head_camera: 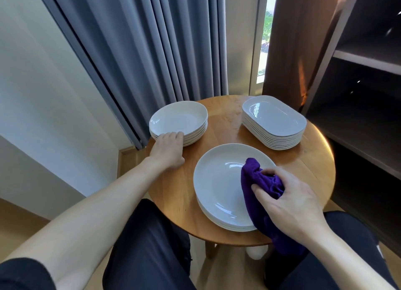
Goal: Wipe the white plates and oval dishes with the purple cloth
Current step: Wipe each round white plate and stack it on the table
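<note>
The single view came from a wide-angle camera worn on the person's head, looking forward and steeply down onto the round wooden worktop, which filled the middle of the frame at close range. Both forearms ran in from the bottom corners, the left hand reaching to the worktop's far left, the right hand with the purple cloth nearer the lens. The person's dark-trousered knees lay along the bottom edge; the grey curtain and dark shelving bowed outward at the sides.
</note>
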The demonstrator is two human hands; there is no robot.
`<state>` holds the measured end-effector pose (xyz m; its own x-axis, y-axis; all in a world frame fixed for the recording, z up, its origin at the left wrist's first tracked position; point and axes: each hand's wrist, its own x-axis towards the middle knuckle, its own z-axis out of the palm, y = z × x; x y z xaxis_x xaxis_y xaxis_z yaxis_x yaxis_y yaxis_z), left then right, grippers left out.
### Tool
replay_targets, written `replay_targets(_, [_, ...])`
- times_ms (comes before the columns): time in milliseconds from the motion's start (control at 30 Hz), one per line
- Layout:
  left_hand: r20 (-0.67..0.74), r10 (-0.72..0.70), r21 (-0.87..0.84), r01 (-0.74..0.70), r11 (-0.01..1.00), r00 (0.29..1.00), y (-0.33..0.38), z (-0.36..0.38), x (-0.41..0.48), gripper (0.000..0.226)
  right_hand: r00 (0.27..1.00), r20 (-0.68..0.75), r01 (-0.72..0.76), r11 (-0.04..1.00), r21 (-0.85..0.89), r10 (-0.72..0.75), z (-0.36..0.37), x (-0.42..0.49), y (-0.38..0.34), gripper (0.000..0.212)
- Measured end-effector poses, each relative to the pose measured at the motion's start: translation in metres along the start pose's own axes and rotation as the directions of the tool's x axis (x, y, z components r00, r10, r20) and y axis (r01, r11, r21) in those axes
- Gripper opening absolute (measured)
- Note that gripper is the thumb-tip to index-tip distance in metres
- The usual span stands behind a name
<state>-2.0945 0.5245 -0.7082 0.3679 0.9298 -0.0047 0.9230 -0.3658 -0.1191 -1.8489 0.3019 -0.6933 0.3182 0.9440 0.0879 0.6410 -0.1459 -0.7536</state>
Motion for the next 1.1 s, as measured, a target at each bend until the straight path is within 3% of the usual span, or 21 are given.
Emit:
replay_targets(100, [0.085,-0.045,-0.124,0.055,0.991,0.995,0.002,0.002,-0.001,0.072,1.0,0.007,-0.023,1.0,0.02,0.023,-0.002,-0.001,-0.001,0.023])
replay_targets(167, [0.076,-0.05,-0.346,0.073,0.935,0.996,0.009,-0.003,-0.015,0.083,0.999,0.006,-0.038,0.999,0.034,0.038,-0.003,-0.002,-0.001,0.024])
replay_targets(300, [-0.067,-0.077,-0.795,-0.007,0.607,0.995,0.04,0.004,-0.084,0.073,0.997,0.021,-0.078,0.994,0.078,0.077,-0.004,0.0,0.0,0.023])
replay_targets(367, [-0.018,-0.023,-0.847,-0.003,0.532,1.0,0.054,0.015,-0.12,0.074,0.989,0.023,-0.147,0.972,0.184,0.146,-0.005,0.003,-0.001,0.018])
replay_targets(433, [0.025,0.019,-0.85,0.012,0.526,1.0,0.062,0.03,-0.144,0.076,0.963,0.035,-0.26,0.891,0.373,0.266,-0.012,0.007,-0.004,0.012])
replay_targets(500, [0.058,0.03,-0.86,0.035,0.509,0.998,0.064,0.04,-0.153,0.076,0.904,0.088,-0.395,0.739,0.546,0.418,-0.02,0.013,-0.005,0.014])
replay_targets(600, [0.077,0.066,-0.881,0.037,0.471,0.995,0.063,0.044,-0.155,0.085,0.796,0.208,-0.541,0.514,0.666,0.568,-0.027,0.018,-0.001,0.025])
replay_targets(667, [0.083,0.11,-0.895,0.025,0.446,0.99,0.063,0.045,-0.153,0.091,0.801,0.225,-0.528,0.477,0.703,0.555,-0.029,0.021,-0.002,0.023])
replay_targets(700, [0.085,0.139,-0.893,0.014,0.45,0.987,0.062,0.045,-0.153,0.095,0.833,0.2,-0.491,0.52,0.699,0.517,-0.03,0.022,-0.003,0.019])
replay_targets(767, [0.085,0.187,-0.865,-0.02,0.501,0.979,0.059,0.045,-0.153,0.106,0.927,0.087,-0.356,0.787,0.504,0.364,-0.031,0.024,-0.007,0.011])
replay_targets(800, [0.086,0.203,-0.845,-0.037,0.534,0.975,0.056,0.044,-0.153,0.111,0.963,0.046,-0.268,0.919,0.291,0.266,-0.029,0.024,-0.009,0.017])
replay_targets(834, [0.088,0.211,-0.824,-0.049,0.565,0.973,0.055,0.043,-0.153,0.117,0.984,0.033,-0.176,0.983,0.052,0.175,-0.025,0.025,-0.01,0.026])
replay_targets(900, [0.084,0.207,-0.788,-0.062,0.613,0.975,0.054,0.043,-0.153,0.123,0.995,0.064,-0.063,0.962,-0.264,0.083,-0.008,0.025,-0.015,0.043])
replay_targets(967, [0.075,0.195,-0.772,-0.067,0.632,0.978,0.055,0.043,-0.154,0.125,0.995,0.084,-0.007,0.891,-0.453,0.05,0.011,0.028,-0.019,0.048])
replay_targets(1100, [0.071,0.186,-0.759,-0.068,0.648,0.98,0.056,0.044,-0.152,0.126,0.994,0.087,0.002,0.777,-0.63,0.068,0.042,0.058,-0.026,0.039])
